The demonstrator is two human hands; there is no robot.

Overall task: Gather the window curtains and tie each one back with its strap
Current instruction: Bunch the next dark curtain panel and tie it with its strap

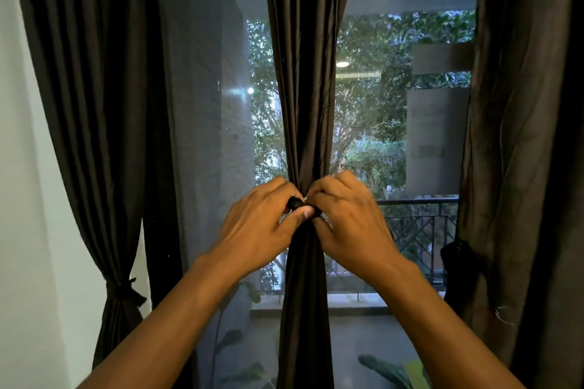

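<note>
A dark brown middle curtain (pixel 305 88) hangs gathered into a narrow bundle in front of the window. Its dark strap (pixel 300 207) wraps the bundle at hand height. My left hand (pixel 262 224) pinches the strap from the left, thumb across its front. From the right, my right hand (pixel 344 218) grips the same strap with curled fingers. The left curtain (pixel 94 104) hangs gathered, with a knotted strap (pixel 126 289) round it low down. The right curtain (pixel 524 136) hangs at the frame's right edge, with a dark strap (pixel 458 253) on its inner side.
A window pane with mesh (pixel 202 136) lies behind the curtains. A white wall (pixel 28 230) borders the left. Outside are a balcony railing (pixel 417 224), trees and potted leaves low down.
</note>
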